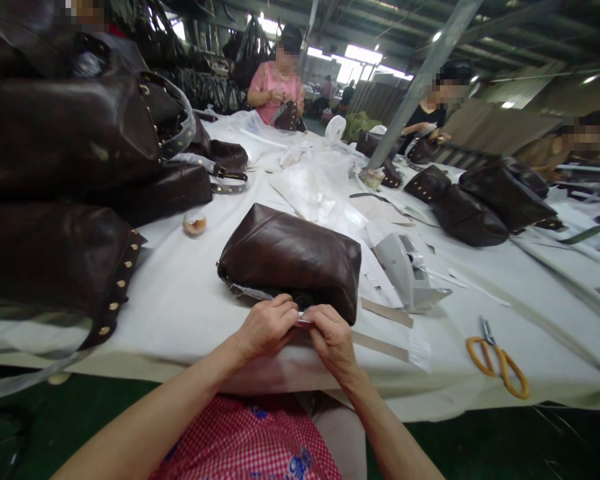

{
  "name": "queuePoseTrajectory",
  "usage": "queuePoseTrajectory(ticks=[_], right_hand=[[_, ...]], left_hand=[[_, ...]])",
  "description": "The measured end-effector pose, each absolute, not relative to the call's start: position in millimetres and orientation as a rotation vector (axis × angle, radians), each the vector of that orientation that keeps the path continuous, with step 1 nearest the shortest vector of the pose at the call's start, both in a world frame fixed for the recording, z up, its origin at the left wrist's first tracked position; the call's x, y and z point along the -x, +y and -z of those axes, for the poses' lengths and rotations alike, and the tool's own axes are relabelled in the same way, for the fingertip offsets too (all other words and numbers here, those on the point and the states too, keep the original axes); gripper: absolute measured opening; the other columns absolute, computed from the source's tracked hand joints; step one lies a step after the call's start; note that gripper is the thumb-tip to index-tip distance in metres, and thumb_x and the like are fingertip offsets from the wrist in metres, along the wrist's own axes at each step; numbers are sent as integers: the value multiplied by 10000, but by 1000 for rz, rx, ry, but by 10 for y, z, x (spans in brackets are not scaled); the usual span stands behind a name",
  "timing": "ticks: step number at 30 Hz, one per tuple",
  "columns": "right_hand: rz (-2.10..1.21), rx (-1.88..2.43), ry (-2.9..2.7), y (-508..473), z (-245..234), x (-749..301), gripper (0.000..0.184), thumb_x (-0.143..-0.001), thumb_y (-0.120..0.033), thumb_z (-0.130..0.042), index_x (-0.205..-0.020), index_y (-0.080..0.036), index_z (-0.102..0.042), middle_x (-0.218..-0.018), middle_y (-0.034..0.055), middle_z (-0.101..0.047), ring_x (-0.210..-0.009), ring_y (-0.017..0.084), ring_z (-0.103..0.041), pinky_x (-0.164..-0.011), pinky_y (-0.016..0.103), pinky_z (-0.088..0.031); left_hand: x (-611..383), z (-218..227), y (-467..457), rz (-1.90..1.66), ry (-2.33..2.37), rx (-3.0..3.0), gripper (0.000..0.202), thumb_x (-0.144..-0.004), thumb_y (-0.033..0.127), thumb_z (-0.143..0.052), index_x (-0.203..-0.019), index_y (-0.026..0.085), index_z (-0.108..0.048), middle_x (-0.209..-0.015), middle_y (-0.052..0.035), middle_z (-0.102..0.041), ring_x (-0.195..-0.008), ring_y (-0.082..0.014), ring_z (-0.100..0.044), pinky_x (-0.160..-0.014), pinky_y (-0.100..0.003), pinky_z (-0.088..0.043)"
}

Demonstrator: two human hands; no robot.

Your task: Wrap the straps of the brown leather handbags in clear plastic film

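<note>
A dark brown leather bag [293, 257] lies on its side on the white-covered table [180, 300], right in front of me. My left hand [267, 327] and my right hand [333, 337] meet at the bag's near lower edge. Both hands have their fingers curled in a pinch around a small pale strip or tag [304, 321] at that edge. What exactly the strip is stays too small to name. A clear plastic-wrapped strap [245, 290] shows under the bag's left end.
Yellow-handled scissors [500, 360] lie at the right. A grey tape dispenser [410, 270] stands right of the bag. Stacked brown bags [55, 200] fill the left side; more bags [480, 200] lie far right. Other people work at the far end.
</note>
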State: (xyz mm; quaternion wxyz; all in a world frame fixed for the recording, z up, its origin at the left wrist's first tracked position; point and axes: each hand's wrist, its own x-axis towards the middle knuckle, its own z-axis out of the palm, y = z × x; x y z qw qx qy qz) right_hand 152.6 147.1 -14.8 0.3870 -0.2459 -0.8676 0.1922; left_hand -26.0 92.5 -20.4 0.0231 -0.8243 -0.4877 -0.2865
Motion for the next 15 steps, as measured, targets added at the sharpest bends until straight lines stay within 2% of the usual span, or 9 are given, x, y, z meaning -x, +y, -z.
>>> queuePoseTrajectory(ticks=[8, 15], right_hand=[[-239, 422, -2348, 1521, 220, -1629, 296, -925, -105, -459, -1091, -221, -676, -941, 90, -673, -852, 202, -589, -736, 329, -507], [-234, 509, -2227, 1439, 278, -1552, 288, -928, -93, -447, -1007, -220, -694, -884, 76, -677, -803, 191, -588, -702, 325, -509]], left_hand=[[287, 233, 981, 902, -1525, 2591, 164, -863, 165, -441, -873, 173, -605, -937, -85, -676, -1007, -238, -577, -780, -325, -526], [264, 195, 957, 955, -1605, 2585, 165, -826, 137, -475, -897, 182, -616, -946, -71, -691, -1002, -237, -569, -787, -329, -509]])
